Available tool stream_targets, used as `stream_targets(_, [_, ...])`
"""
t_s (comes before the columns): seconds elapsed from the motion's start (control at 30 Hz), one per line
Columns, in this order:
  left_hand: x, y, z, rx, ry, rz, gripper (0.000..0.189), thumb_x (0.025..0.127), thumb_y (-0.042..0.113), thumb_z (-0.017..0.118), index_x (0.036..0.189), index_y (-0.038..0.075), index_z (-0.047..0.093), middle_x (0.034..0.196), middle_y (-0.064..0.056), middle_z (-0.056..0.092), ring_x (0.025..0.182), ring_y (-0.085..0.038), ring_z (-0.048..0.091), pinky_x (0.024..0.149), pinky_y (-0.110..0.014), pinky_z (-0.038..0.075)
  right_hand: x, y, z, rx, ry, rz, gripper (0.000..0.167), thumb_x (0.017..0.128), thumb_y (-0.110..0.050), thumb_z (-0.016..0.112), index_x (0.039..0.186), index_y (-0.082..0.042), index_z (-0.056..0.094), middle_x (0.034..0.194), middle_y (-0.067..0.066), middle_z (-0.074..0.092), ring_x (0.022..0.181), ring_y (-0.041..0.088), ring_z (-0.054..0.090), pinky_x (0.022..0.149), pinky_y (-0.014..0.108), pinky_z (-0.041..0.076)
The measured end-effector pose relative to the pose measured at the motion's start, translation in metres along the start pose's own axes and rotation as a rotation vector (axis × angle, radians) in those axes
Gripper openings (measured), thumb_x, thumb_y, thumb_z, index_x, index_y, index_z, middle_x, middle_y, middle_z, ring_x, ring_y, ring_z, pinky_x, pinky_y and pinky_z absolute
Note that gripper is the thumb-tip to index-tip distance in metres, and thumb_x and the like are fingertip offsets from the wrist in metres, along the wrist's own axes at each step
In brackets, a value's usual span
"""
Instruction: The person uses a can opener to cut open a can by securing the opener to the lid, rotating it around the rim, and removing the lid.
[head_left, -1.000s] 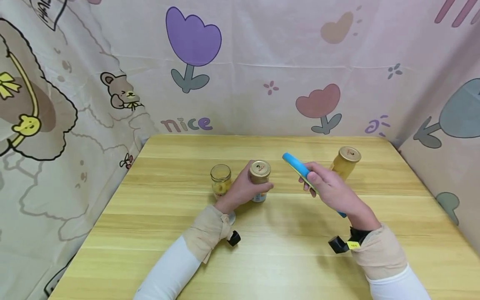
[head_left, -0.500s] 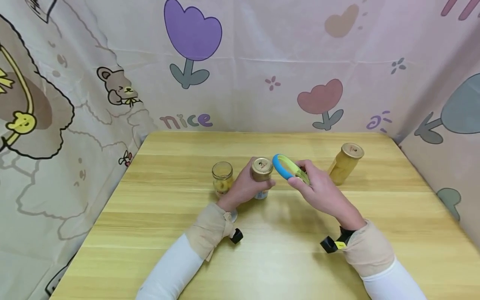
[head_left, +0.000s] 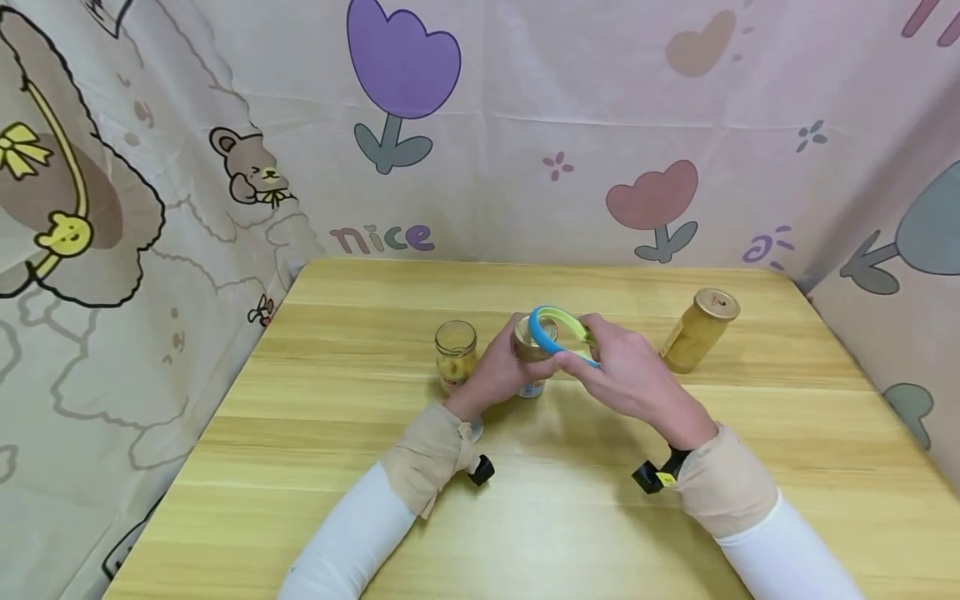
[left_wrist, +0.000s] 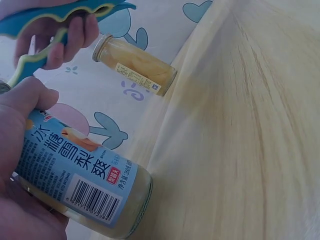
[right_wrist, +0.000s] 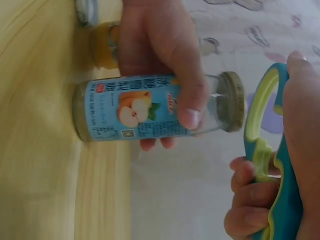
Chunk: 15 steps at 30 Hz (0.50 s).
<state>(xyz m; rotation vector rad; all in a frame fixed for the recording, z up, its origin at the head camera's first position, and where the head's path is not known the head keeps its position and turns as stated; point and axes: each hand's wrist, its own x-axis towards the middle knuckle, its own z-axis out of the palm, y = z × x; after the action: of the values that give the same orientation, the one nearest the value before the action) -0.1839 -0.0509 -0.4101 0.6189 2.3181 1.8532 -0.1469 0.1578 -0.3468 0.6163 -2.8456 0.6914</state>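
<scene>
My left hand grips a glass jar with a blue label picturing pears; it stands upright on the table with its gold lid on. My right hand holds a blue-and-green jar opener by its handles. In the head view the opener's loop overlaps the lid; in the right wrist view the loop is right beside the lid's top. Fingers of the right hand curl round the opener's handle in the left wrist view.
Left of the held jar stands a lidless jar with yellow fruit pieces. A loose lid lies by the left wrist. Another capped jar stands at the right on the wooden table. A printed cloth hangs behind.
My right hand has moved left and turned the jar opener, bringing its loop from right of the jar to its lid. My left hand keeps its grip on the jar.
</scene>
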Motion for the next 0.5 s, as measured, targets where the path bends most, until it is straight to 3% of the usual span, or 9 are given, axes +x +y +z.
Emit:
stream_targets(0.13, [0.000, -0.003, -0.001, 0.007, -0.008, 0.049, 0.065, 0.090, 0.014, 0.080, 0.143, 0.013, 0.043, 0.140, -0.011, 0.057, 0.130, -0.026, 0.057, 0.114, -0.046, 0.046, 0.007, -0.004, 0.004, -0.129, 0.010, -0.030, 0.070, 0.091, -0.074, 0.060, 0.122, -0.011, 0.055, 0.085, 0.005, 0.064, 0.070, 0.021, 0.061, 0.063, 0.039, 0.051])
stream_targets(0.23, [0.000, -0.003, -0.002, 0.010, -0.016, 0.075, 0.071, 0.089, 0.010, 0.081, 0.148, 0.012, 0.041, 0.143, -0.012, 0.056, 0.132, -0.028, 0.056, 0.116, -0.047, 0.045, 0.011, -0.007, 0.004, -0.199, 0.010, -0.041, 0.076, 0.085, -0.079, 0.061, 0.116, -0.010, 0.052, 0.078, 0.006, 0.060, 0.060, 0.024, 0.057, 0.053, 0.037, 0.047])
stream_targets(0.5, [0.000, -0.003, -0.002, 0.028, -0.015, 0.094, 0.073, 0.087, 0.008, 0.081, 0.148, 0.008, 0.040, 0.140, -0.016, 0.059, 0.129, -0.029, 0.058, 0.115, -0.044, 0.046, 0.019, -0.014, 0.005, -0.329, 0.021, -0.090, 0.079, 0.086, -0.081, 0.059, 0.112, -0.007, 0.052, 0.072, 0.006, 0.056, 0.049, 0.024, 0.050, 0.046, 0.038, 0.046])
